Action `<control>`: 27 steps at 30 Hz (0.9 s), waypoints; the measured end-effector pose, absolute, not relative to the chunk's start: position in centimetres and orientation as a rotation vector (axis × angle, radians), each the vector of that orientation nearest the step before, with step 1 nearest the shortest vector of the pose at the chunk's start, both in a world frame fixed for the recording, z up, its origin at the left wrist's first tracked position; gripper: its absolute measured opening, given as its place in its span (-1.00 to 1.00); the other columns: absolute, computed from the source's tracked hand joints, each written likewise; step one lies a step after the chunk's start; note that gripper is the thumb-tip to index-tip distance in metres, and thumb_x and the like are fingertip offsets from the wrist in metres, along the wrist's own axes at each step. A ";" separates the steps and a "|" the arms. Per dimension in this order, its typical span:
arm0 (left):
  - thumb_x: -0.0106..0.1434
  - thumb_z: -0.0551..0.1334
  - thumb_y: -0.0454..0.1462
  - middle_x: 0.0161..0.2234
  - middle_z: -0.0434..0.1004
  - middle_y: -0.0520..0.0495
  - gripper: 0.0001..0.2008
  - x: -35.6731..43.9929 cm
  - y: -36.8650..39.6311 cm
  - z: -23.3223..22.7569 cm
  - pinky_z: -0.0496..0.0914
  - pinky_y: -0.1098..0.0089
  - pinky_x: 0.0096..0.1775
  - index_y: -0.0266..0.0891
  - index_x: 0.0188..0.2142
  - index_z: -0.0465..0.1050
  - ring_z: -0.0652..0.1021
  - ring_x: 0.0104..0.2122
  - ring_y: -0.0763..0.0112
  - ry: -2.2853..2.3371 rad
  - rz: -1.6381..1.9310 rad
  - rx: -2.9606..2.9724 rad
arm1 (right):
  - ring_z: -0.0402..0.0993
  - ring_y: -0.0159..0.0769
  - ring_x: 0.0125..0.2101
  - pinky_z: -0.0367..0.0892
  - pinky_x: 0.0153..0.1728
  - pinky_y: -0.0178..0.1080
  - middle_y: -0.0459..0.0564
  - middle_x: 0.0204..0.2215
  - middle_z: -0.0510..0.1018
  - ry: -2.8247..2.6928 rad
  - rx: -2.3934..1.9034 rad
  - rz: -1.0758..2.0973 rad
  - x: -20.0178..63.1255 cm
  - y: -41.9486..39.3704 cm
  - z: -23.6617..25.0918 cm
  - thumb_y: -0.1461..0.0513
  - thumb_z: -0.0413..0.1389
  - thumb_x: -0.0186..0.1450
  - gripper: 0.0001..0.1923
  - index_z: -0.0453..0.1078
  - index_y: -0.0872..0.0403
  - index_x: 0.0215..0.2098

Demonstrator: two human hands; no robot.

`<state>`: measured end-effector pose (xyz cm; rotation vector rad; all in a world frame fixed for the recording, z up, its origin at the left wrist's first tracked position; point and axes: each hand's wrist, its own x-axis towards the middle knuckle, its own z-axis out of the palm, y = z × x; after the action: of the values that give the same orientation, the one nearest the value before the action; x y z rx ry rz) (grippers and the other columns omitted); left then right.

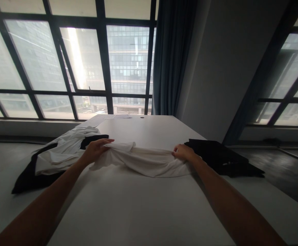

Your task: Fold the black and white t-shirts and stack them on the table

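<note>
A white garment (143,160) lies crumpled across the middle of the white table (138,212). My left hand (96,148) grips its left end, fingers pinching a fold near the collar. At the garment's right end my right hand (183,152) is closed on the cloth. Both arms reach forward over the table.
A pile of white and black clothes (59,153) lies at the left of the table. A black garment (220,159) lies at the right edge. Papers (100,119) rest at the far end near the large windows (87,61). A dark curtain (171,58) hangs behind.
</note>
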<state>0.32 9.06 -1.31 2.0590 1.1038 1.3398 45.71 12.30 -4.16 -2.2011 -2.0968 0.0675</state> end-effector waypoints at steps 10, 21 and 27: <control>-0.30 0.44 0.09 -0.52 0.60 -0.20 -0.57 -1.9 7.1 1.0 0.50 0.11 -0.43 -0.17 -0.68 0.40 0.60 -0.50 0.05 0.948 1.131 1.602 | 0.57 -0.08 -0.17 0.33 -0.28 -0.25 0.16 -0.25 0.66 -1.961 -2.209 -0.035 46.5 12.1 -3.9 0.08 0.16 0.23 -0.74 0.60 0.05 -0.29; 0.13 0.21 0.13 -0.27 0.66 -0.16 -0.53 3.1 8.9 -5.4 0.45 0.30 -0.29 -0.14 -0.21 0.61 0.61 -0.35 0.19 1.424 0.778 2.245 | 0.57 -0.15 -0.25 0.34 -0.27 -0.28 0.15 -0.27 0.66 -2.092 -2.027 0.254 47.1 12.5 -4.3 -0.04 0.13 0.27 -0.58 0.60 0.13 -0.26; 0.18 0.18 -0.16 -0.32 0.64 -0.11 -0.64 6.2 8.8 -7.4 0.43 0.30 -0.23 -0.17 -0.09 0.61 0.59 -0.35 0.21 1.460 0.598 2.417 | 0.54 -0.18 -0.29 0.36 -0.32 -0.31 -0.02 -0.30 0.65 -2.291 -1.656 0.766 46.3 11.2 -3.7 0.07 0.27 0.07 -0.66 0.56 0.09 -0.25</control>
<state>6.20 8.75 -7.39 2.4168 1.4604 0.5978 46.25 11.24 -3.65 -1.6565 -2.2911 0.7662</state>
